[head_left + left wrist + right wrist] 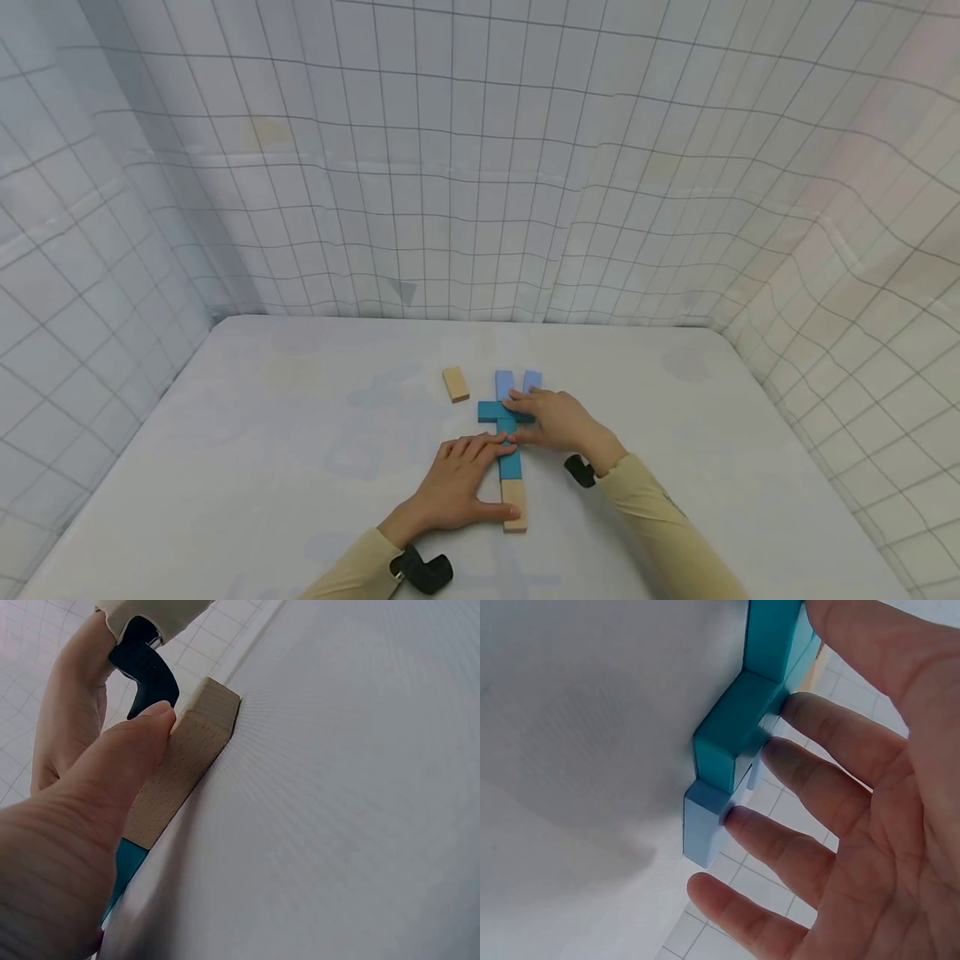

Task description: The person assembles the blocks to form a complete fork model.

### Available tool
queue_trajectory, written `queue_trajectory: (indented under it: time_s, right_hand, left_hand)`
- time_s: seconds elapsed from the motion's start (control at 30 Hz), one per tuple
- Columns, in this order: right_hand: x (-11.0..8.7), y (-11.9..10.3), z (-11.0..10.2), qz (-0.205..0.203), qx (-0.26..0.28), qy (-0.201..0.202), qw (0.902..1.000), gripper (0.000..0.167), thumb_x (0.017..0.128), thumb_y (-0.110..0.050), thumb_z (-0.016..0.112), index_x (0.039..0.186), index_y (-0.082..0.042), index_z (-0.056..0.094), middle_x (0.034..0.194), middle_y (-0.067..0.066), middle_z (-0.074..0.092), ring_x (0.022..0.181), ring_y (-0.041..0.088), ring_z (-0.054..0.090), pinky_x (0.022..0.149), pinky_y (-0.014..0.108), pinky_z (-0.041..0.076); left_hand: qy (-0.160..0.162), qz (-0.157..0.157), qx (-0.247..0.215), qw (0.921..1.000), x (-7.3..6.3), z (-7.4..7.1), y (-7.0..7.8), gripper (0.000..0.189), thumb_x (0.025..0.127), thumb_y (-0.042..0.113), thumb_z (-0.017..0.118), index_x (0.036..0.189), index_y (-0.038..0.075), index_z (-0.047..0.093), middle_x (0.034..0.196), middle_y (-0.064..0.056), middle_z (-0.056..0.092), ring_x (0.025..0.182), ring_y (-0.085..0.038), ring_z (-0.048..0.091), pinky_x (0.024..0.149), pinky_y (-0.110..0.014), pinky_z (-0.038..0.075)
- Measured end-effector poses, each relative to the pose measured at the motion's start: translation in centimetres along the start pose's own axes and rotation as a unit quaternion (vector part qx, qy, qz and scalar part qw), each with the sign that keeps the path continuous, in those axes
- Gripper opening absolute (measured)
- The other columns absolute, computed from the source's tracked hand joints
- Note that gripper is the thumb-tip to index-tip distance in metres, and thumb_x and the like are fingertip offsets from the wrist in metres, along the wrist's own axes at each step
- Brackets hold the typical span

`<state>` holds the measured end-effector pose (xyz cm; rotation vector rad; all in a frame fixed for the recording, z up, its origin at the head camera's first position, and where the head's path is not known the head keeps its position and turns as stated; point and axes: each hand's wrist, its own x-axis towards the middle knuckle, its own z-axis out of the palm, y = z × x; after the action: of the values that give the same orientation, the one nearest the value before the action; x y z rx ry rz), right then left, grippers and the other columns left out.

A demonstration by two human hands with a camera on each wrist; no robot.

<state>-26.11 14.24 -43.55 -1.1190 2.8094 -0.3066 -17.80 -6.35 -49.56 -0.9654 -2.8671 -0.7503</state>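
Observation:
On the white table, flat blocks form a figure: a plain wooden block [513,490] nearest me, teal blocks [510,467] in line beyond it, a teal crosspiece [488,411], and two light blue blocks [504,382] at the far end. My left hand [452,492] lies along the left side, its fingertips at the teal column and its thumb on the wooden block, as the left wrist view shows. From the right, my right hand [564,419] reaches over the crosspiece with fingers spread. In the right wrist view its fingertips touch the teal crosspiece [731,720] and a light blue block [703,821].
Another plain wooden block [455,384] lies apart, left of the light blue pair. White sheets with a dark grid [480,167] hang behind the table [300,417] and on both sides. Each wrist wears a black camera mount [423,572].

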Motion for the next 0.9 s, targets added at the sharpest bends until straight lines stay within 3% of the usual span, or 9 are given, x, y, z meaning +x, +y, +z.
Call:
queue_trajectory:
  time_s: [0.63,0.9]
  right_hand:
    - [0.26,-0.09,-0.37,0.001,-0.023,0.006,0.9997,0.059,0.084,-0.048,0.067,0.132,-0.014,0.059,0.138,0.004,0.050,0.124,0.034,0.046,0.091,0.050,0.043]
    - [0.10,0.22,-0.07,-0.003,-0.026,0.008,0.9996,0.060,0.084,-0.048,0.067,0.132,-0.014,0.058,0.137,0.004,0.050,0.123,0.034,0.047,0.090,0.049,0.044]
  left_hand:
    - [0.003,0.013,-0.008,0.9999,0.10,-0.59,0.04,0.081,0.081,0.072,0.052,0.145,0.023,0.039,0.150,0.003,0.029,0.131,-0.023,0.030,0.096,-0.051,0.026]
    - [-0.007,0.007,0.027,0.9996,0.37,-0.85,0.59,0.088,0.077,0.078,0.048,0.145,0.023,0.037,0.148,0.004,0.032,0.129,-0.021,0.034,0.095,-0.048,0.031]
